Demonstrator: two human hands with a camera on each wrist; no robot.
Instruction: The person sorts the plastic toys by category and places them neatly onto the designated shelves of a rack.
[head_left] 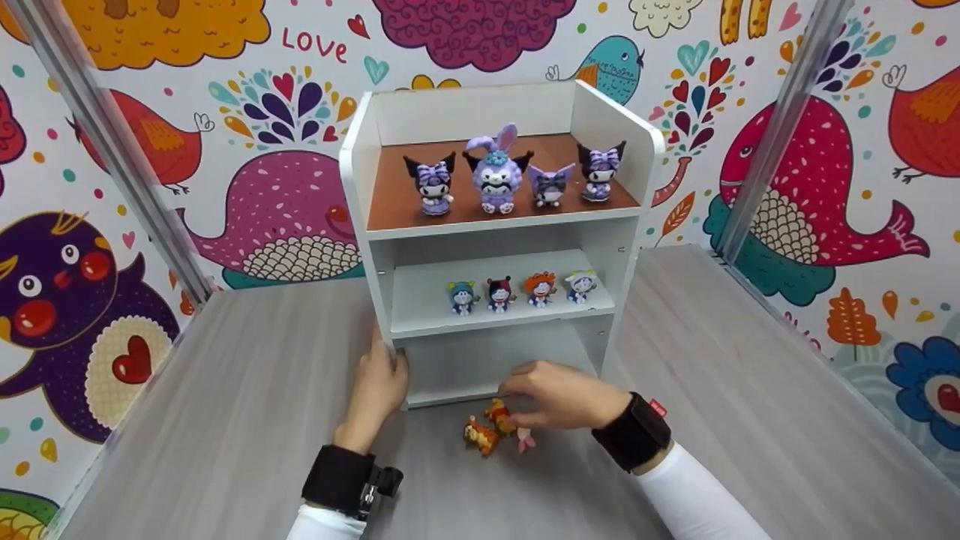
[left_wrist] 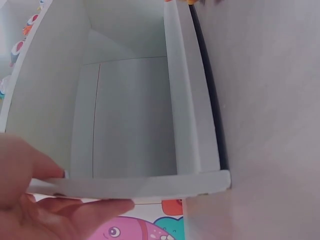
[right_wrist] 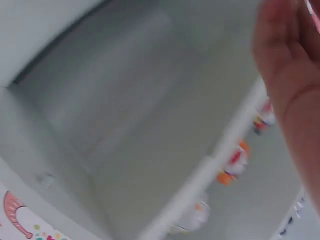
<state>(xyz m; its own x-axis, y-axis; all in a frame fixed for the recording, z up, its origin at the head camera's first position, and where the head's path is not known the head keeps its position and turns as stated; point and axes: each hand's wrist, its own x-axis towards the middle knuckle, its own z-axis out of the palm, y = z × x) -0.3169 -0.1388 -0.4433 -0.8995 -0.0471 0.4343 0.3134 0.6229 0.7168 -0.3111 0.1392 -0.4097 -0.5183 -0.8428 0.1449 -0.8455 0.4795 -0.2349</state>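
My left hand [head_left: 377, 382] grips the left side panel of a white toy shelf [head_left: 377, 300]; in the left wrist view its thumb lies inside the panel's edge and its fingers outside. Just in front of the bottom tier, my right hand [head_left: 562, 394] hovers over a small group of figurines. An orange striped tiger [head_left: 480, 436], a yellow bear in a red top [head_left: 498, 415] and a pink piglet [head_left: 525, 439] are close together there, the last two partly covered by this hand. Whether its hidden fingers hold anything cannot be seen; the right wrist view is blurred.
Several purple-and-black figurines [head_left: 496, 180] stand in a row on the brown top tier. On the middle tier are several small figures in coloured hats [head_left: 540, 290]. Grey wood-look tabletop [head_left: 255, 420] surrounds the shelf, with cartoon-printed walls [head_left: 285, 195] behind and at the sides.
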